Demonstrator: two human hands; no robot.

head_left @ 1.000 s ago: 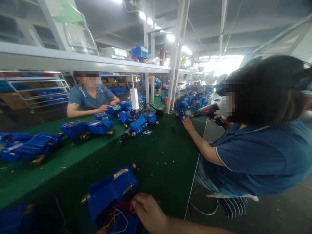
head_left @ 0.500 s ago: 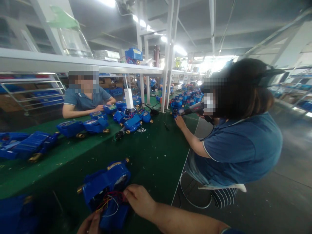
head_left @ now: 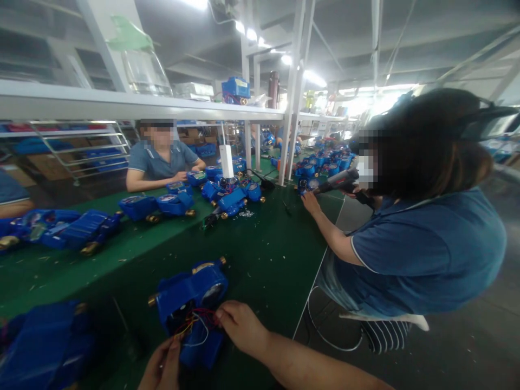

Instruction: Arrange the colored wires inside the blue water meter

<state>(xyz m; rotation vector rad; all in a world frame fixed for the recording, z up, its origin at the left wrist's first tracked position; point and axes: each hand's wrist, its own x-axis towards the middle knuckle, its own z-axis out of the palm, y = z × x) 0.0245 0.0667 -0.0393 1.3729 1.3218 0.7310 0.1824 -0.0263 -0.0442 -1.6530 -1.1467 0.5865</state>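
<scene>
While both hands work at near table edge, right hand [head_left: 244, 327] rests fingertips on red wires [head_left: 199, 319] inside open blue meter housing [head_left: 190, 303]; fingers loosely curled, gripping nothing firmly. Left hand [head_left: 160, 368] pinches thin wire ends at housing's lower side. Housing lies on green table [head_left: 264, 260], brass fittings protruding; likely heavy, rigid, plastic shell smooth. Wires thin, limp, probably fragile: best held by shell sides. Further off, co-worker's sleeve [head_left: 426, 254], more blue meters [head_left: 227, 197], overhead shelf [head_left: 122, 103].
</scene>
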